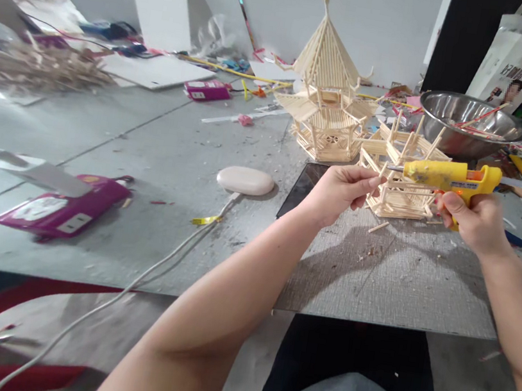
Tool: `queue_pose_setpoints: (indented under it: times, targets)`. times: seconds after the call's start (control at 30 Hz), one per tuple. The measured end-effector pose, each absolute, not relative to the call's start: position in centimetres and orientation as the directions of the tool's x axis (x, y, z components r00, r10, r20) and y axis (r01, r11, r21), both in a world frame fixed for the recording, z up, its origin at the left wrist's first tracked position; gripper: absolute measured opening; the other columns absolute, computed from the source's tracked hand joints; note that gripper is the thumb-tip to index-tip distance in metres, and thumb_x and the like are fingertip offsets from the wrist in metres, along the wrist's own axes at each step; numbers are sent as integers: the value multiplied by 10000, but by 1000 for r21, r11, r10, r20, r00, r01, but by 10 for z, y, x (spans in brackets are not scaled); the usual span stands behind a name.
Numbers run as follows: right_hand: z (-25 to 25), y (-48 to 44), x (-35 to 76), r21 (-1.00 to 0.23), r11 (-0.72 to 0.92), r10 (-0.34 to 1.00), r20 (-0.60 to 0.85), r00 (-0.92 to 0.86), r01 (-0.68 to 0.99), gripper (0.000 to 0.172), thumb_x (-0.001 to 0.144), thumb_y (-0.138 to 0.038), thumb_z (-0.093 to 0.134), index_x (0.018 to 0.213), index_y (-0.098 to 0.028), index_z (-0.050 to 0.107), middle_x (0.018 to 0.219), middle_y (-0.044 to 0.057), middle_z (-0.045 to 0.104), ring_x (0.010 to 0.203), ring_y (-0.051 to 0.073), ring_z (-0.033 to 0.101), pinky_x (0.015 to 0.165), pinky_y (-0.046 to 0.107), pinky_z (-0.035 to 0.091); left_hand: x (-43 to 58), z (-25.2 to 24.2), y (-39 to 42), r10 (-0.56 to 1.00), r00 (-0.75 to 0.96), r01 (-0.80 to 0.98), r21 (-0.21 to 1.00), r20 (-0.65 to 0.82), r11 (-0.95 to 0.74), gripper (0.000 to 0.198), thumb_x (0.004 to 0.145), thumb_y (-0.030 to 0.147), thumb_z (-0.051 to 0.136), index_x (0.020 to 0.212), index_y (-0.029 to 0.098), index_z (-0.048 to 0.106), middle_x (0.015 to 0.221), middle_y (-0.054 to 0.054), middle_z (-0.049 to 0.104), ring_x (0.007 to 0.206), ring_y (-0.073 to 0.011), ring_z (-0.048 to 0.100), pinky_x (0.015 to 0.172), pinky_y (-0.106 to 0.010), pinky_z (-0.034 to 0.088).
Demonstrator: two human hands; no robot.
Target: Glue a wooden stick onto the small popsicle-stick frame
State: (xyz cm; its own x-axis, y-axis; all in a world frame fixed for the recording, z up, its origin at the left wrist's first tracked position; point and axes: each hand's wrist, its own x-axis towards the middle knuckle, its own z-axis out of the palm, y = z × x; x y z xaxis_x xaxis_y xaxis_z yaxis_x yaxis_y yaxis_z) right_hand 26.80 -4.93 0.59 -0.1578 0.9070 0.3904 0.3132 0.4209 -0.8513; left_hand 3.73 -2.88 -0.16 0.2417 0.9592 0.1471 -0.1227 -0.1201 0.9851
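My right hand (478, 223) is wrapped round the handle of a yellow glue gun (443, 174), its nozzle pointing left. In a pinch, my left hand (342, 191) holds a short wooden stick (383, 169) upright at the nozzle tip. Directly behind both hands stands a partly open frame of wooden sticks (402, 206), with several posts rising from its top. The hands and the glue gun hide part of this frame. A loose bit of stick (378, 227) lies on the table in front of it.
A tall stick-built pagoda (331, 95) stands behind the frame. At the back right is a metal bowl (469, 131). A dark flat tablet (304, 185) lies beside my left forearm. Further left are a white oval case (245, 181) on a cable and a purple power strip (67, 207).
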Motion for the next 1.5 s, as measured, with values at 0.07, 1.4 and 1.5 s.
queue_pose_setpoints:
  times: [0.07, 1.4, 1.5]
  targets:
    - [6, -50, 268, -849, 418, 908, 387, -159, 323, 362, 748, -499, 578, 569, -191, 519, 439, -25, 460, 391, 78, 417, 396, 253, 319, 37, -1, -29, 956, 249, -135, 983, 153, -122, 189, 679, 333, 687, 732, 153, 668, 584, 17, 567, 402, -14, 384, 382, -191, 264]
    - [22, -33, 281, -867, 306, 952, 280, -122, 394, 343, 745, -529, 563, 643, -203, 523, 590, 14, 534, 391, 75, 406, 347, 256, 312, 32, 5, -28, 977, 155, -15, 989, 145, -144, 106, 731, 240, 611, 668, 155, 619, 567, 15, 538, 417, -24, 370, 407, -198, 273]
    - [23, -34, 281, -867, 297, 955, 267, -130, 399, 344, 740, -535, 565, 642, -208, 526, 592, 17, 537, 385, 74, 403, 343, 261, 312, 32, 4, -27, 977, 154, -18, 989, 149, -148, 106, 730, 236, 612, 661, 156, 623, 568, 13, 538, 421, -25, 369, 412, -199, 277]
